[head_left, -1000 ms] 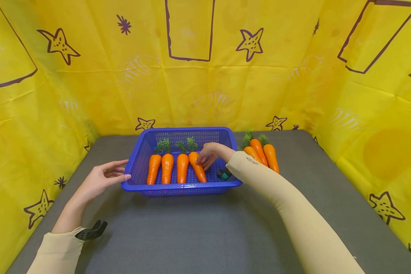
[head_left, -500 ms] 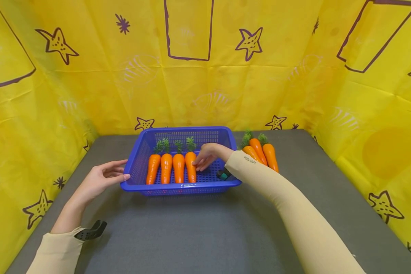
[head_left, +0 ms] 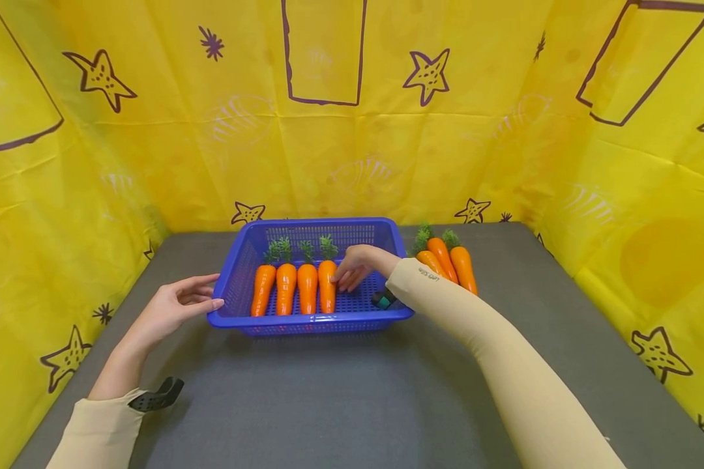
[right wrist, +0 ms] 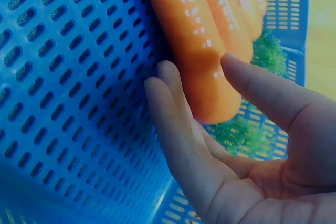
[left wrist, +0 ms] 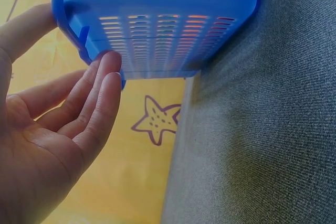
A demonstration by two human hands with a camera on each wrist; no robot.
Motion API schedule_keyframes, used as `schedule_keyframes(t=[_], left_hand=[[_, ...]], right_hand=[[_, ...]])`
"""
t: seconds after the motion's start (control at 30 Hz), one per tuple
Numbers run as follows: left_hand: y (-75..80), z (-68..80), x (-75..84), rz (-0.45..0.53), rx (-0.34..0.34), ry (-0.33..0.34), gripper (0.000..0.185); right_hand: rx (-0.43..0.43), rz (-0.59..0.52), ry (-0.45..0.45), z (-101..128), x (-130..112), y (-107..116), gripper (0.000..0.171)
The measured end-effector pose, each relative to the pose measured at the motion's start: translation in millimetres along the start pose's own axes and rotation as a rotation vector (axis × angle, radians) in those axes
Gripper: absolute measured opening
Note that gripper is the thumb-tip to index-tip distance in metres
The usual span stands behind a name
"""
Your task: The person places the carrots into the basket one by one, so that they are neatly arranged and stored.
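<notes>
A blue plastic basket (head_left: 311, 320) stands on the grey table and holds several orange carrots with green tops in a row. My right hand (head_left: 360, 266) reaches inside, beside the rightmost carrot (head_left: 327, 286). In the right wrist view, the thumb (right wrist: 252, 80) lies against this carrot's upper side and the other fingers are along its right flank, pinching it near the leafy end. Outside the basket's left end, my left hand (head_left: 178, 305) touches the rim with thumb and nearly straight fingertips (left wrist: 110, 82); they do not curl over it.
More carrots (head_left: 448, 260) lie in a bunch on the table (head_left: 340, 397), right of the basket, partly behind the right sleeve. Yellow patterned cloth (head_left: 328, 163) encloses the back and both sides.
The rightmost carrot has turned from slanted to nearly straight and shifted left, and its neighbour has moved slightly left too. My right hand followed slightly; the left hand stays put.
</notes>
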State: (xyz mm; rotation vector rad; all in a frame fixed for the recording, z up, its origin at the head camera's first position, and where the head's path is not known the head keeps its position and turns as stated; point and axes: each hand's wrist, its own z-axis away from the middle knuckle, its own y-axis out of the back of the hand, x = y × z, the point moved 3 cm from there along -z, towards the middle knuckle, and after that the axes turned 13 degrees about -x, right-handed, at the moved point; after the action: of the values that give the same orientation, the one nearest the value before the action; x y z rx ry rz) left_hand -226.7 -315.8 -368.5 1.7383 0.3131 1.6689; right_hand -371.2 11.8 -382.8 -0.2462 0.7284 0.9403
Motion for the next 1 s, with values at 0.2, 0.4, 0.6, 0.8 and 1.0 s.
schedule_keyframes(t=[0.2, 0.4, 0.6, 0.8, 1.0], left_hand=[[-0.2, -0.6, 1.0, -0.004, -0.006, -0.002, 0.058], [0.4, -0.5, 1.2, 0.0, -0.007, -0.005, 0.057], [1.4, 0.5, 0.7, -0.004, 0.003, -0.011, 0.057], [1.2, 0.1, -0.2, -0.016, 0.001, -0.004, 0.058], [0.9, 1.0, 2.8, -0.022, -0.002, 0.003, 0.057]], right_hand=[[0.008, 0.032, 0.058, 10.8, 1.6, 7.6, 0.048], [-0.002, 0.036, 0.16, 33.5, -0.6, 20.5, 0.044], [-0.005, 0.03, 0.251, 59.0, -0.4, 34.2, 0.049], [0.024, 0.004, 0.31, 81.2, 8.1, 48.2, 0.051], [0.056, 0.003, 0.376, 102.6, 20.0, 58.7, 0.051]])
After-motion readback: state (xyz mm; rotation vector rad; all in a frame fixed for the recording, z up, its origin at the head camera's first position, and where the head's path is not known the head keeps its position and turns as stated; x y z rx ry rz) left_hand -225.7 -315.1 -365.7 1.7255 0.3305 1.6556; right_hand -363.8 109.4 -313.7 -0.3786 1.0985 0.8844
